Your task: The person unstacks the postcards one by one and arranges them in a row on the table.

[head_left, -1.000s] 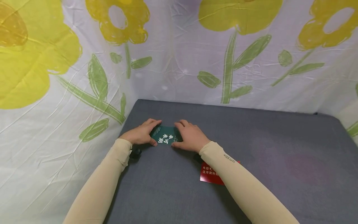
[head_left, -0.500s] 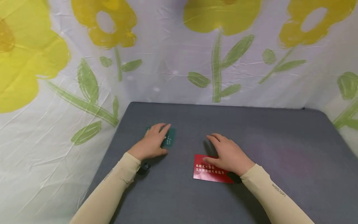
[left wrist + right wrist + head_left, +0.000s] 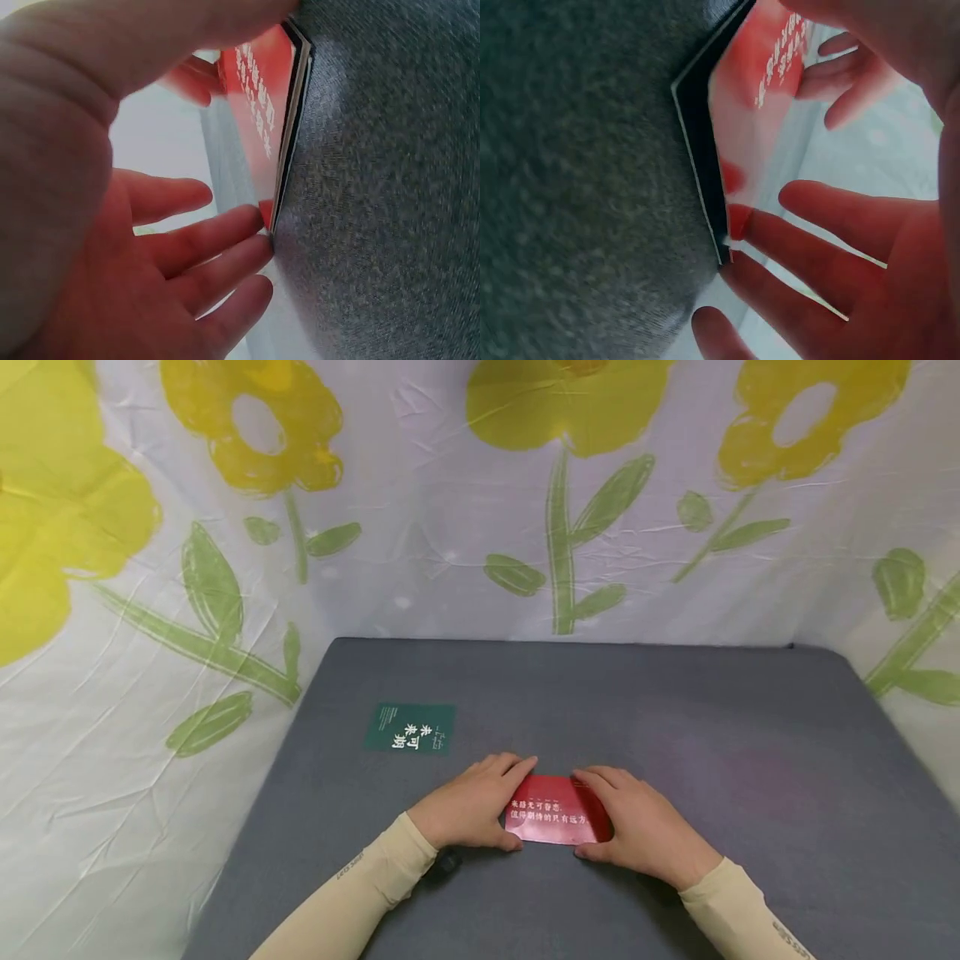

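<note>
A glossy red card (image 3: 551, 814) with white and pale printed characters lies on the grey tabletop between the two hands. My left hand (image 3: 476, 806) holds its left end, thumb at the near corner and fingertips at the far edge. At the right end, my right hand (image 3: 648, 827) holds it the same way. The left wrist view shows the red card (image 3: 259, 97) on top of thin dark and pale layers. Seen from the right wrist, a dark layer shows beneath the red card (image 3: 757, 127), spread a little apart from it at one corner.
A dark green card (image 3: 390, 727) with white characters lies flat farther back on the left. The grey table (image 3: 600, 693) ends at a white cloth (image 3: 420, 485) with yellow flowers. A small black object (image 3: 446, 864) shows under the left wrist.
Both hands have left the green card, which stays flat on the table. The right hand moved first to the red card, then the left hand came over to its left end.
</note>
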Demonstrator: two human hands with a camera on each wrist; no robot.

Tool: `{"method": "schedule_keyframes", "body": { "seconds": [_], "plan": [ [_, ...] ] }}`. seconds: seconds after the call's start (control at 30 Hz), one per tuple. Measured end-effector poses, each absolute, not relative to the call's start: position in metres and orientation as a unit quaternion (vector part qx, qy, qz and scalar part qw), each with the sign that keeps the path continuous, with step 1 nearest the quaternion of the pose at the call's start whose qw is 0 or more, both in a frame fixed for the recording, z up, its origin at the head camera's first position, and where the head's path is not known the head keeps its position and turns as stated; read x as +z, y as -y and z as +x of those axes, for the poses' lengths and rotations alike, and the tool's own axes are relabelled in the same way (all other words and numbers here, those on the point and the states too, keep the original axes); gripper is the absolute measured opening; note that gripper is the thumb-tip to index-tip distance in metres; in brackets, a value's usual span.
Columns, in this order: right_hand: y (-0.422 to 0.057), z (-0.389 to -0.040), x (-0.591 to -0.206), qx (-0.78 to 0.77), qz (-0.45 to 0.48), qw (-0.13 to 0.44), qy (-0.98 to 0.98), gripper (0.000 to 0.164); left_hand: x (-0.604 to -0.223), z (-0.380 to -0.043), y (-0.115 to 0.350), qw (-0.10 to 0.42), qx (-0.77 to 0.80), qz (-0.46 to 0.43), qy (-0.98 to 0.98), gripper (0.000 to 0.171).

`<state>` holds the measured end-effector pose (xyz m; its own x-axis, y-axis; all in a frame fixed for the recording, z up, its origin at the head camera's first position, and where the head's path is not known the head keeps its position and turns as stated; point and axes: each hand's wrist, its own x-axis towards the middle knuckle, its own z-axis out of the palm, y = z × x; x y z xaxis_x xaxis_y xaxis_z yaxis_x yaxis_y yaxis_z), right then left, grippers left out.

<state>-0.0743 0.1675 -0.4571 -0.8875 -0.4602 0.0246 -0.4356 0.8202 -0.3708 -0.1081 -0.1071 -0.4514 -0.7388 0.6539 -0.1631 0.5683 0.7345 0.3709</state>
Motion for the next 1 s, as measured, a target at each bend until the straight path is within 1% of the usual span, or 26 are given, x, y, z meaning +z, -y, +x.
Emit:
{"method": "schedule_keyframes", "body": {
  "seconds": [0.27,0.47,0.73,1.0],
  "plan": [
    [-0.1688,-0.0776,-0.4643,-0.207,-0.239,0.015,-0.949,0.088,-0.4541,-0.1105,0.106,0.125,0.142,0.341,-0.921,0.1],
    [-0.1685,-0.0773,-0.4663,-0.207,-0.247,0.006,-0.947,0.086,-0.4572,-0.1077,0.1057,0.129,0.147,0.338,-0.92,0.098],
    [-0.1678,-0.0761,-0.4671,-0.206,-0.254,-0.006,-0.945,0.088,-0.4578,-0.1067,0.1049,0.124,0.148,0.344,-0.919,0.098],
    [-0.1675,-0.0763,-0.4675,-0.211,-0.251,0.004,-0.945,0.088,-0.4579,-0.1059,0.105,0.137,0.153,0.34,-0.918,0.097]
  ]
}}
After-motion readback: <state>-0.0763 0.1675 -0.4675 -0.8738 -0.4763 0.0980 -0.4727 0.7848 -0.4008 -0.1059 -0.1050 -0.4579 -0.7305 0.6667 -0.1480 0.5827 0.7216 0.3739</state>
